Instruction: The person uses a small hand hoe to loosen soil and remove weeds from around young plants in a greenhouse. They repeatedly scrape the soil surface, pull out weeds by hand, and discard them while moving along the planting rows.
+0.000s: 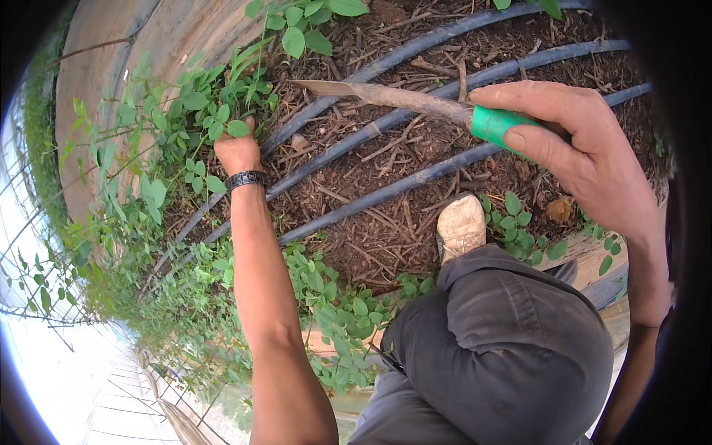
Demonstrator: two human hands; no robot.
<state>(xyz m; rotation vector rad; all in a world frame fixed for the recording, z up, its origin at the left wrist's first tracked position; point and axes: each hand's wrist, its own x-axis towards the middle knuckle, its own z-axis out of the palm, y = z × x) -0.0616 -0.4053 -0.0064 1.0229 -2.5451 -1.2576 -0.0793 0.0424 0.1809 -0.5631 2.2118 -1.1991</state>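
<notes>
My right hand [578,139] grips the green handle [492,127] of a soil-stained hand tool. Its long narrow metal blade [400,99] points left, above the mulched bed. At the left, my left hand [239,149] reaches in among leafy green stems [203,111] at the bed's edge. Leaves cover most of its fingers, so whether they are closed on a stem is hidden. A dark link bracelet [246,179] circles that wrist. Grass-like blades [257,72] rise just beyond the hand.
Black drip irrigation pipes [367,130] cross the bed of soil and twigs [384,222]. My pale, dirt-covered shoe [461,225] rests on the mulch. Low plants [356,311] line the near edge. Wooden boards [94,111] border the far side, with wire mesh [128,395] at lower left.
</notes>
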